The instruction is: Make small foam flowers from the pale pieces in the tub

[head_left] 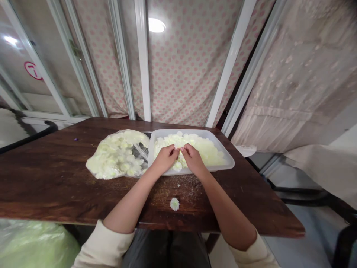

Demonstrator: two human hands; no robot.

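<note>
My left hand (165,158) and my right hand (192,158) meet over the near side of a clear plastic tray (227,156) filled with several pale yellow-white flower heads (206,149). Both hands have their fingers curled and pinched together at the fingertips, which touch the flowers. What sits between the fingertips is too small to name. A single flower head (174,204) lies on the dark wooden table (50,178) in front of me, between my forearms.
A clear plastic bag (117,156) of the same flowers lies left of the tray. A greenish bag (33,242) sits below the table's near left edge. Behind the table hang a dotted curtain (181,67) and window frames. Small crumbs dot the table near the tray.
</note>
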